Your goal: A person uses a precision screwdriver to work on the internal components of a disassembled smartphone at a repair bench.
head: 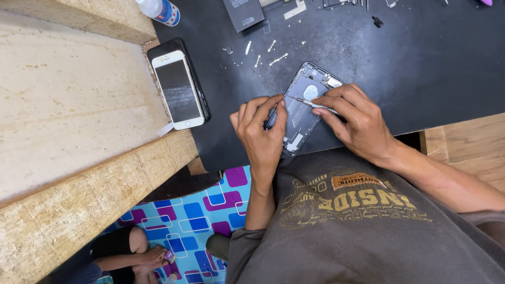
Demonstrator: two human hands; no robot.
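We have an opened phone shell [303, 108] lying face-up on the black tabletop [421, 63], close to its near edge, with its bare inner frame showing. Our left hand [261, 131] steadies the shell from its left side, fingers curled and pressed against the edge, so its grip is closed on the shell. Our right hand [353, 118] pinches a thin metal tool [307, 102] between thumb and fingertips, the tip lying across the upper middle of the shell near a pale round patch.

To do this well, we judge the shell should stay flat and pinned so it cannot skate on the smooth mat, and the tool should be kept low and guided lightly, since the parts inside look thin and easy to scratch.

The shell is dark grey metal, rounded at the corners, dull inside. Small bright screws [272, 52] lie scattered on the mat beyond it. To the left, a white-fronted phone [178, 89] with a dark glass screen rests on another dark phone, beside a rough, pale chipboard surface [68, 94]. A plastic bottle [159, 10] lies at the top edge.
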